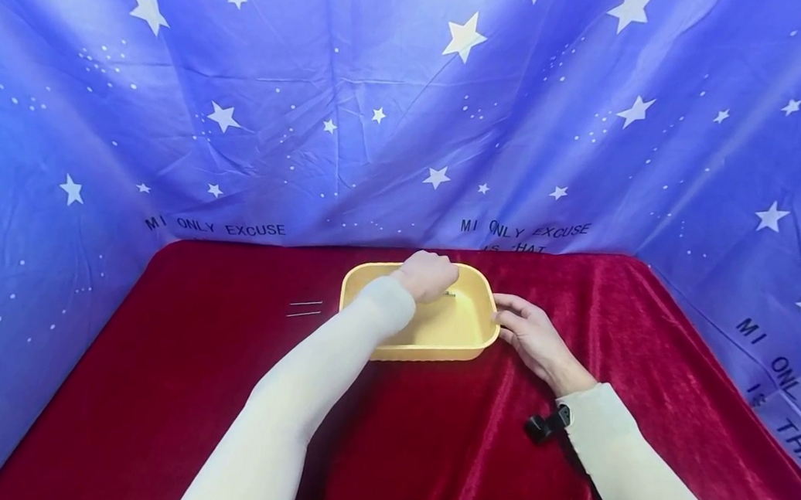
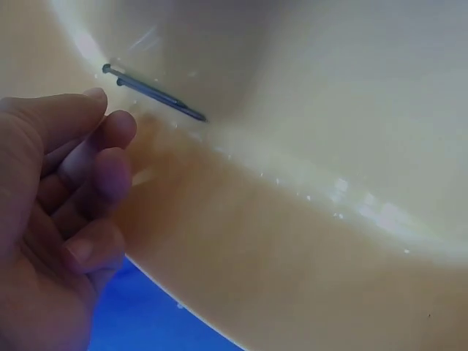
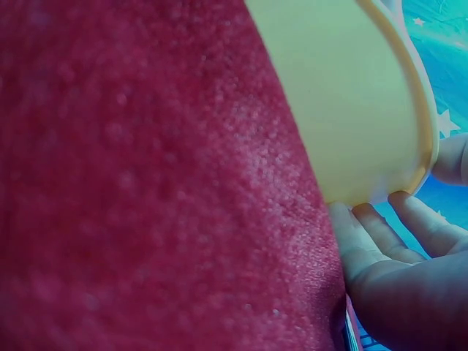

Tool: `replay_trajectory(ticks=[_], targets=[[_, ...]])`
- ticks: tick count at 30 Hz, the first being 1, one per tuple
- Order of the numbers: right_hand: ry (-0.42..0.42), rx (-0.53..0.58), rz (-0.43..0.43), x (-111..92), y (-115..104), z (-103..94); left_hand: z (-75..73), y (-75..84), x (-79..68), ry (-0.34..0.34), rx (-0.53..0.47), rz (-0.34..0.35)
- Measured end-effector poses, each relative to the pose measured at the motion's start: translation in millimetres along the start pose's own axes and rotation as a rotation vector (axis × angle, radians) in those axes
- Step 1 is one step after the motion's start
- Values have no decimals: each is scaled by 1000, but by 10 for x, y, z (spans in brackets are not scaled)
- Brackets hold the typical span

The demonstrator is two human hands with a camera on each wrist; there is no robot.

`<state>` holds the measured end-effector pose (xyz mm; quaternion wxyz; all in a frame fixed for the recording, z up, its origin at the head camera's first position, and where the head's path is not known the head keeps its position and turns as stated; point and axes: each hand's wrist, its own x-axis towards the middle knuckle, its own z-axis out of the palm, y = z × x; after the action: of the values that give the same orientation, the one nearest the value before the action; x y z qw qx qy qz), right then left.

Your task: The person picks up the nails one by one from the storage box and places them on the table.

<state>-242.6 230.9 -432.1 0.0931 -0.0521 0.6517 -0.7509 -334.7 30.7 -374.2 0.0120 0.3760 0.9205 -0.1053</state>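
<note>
A yellow basin (image 1: 456,353) with rounded corners stands on the red cloth. My left hand (image 1: 428,276) is over its inside, near the far wall. In the left wrist view, two dark nails (image 2: 157,93) lie side by side along the basin's bottom edge. Just beside their heads is my left hand (image 2: 66,175), its fingers loosely bent and nothing visible between thumb and forefinger. At the basin's right end, my right hand (image 1: 537,341) touches the outer wall and rim with its fingertips. The right wrist view shows its fingers (image 3: 420,219) fairly straight against the wall.
Two thin, light rods (image 1: 305,308) lie roughly parallel on the red cloth (image 1: 175,374) left of the basin. A blue curtain (image 1: 379,163) with stars closes off the back and sides. A black wrist camera (image 1: 547,424) sits on the right sleeve.
</note>
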Motion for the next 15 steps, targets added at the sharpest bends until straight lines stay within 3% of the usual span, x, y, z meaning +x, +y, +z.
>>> replay_trajectory(ticks=[15], targets=[[-3, -6, -5, 14, -15, 28, 173, 58, 59, 0, -27, -54]])
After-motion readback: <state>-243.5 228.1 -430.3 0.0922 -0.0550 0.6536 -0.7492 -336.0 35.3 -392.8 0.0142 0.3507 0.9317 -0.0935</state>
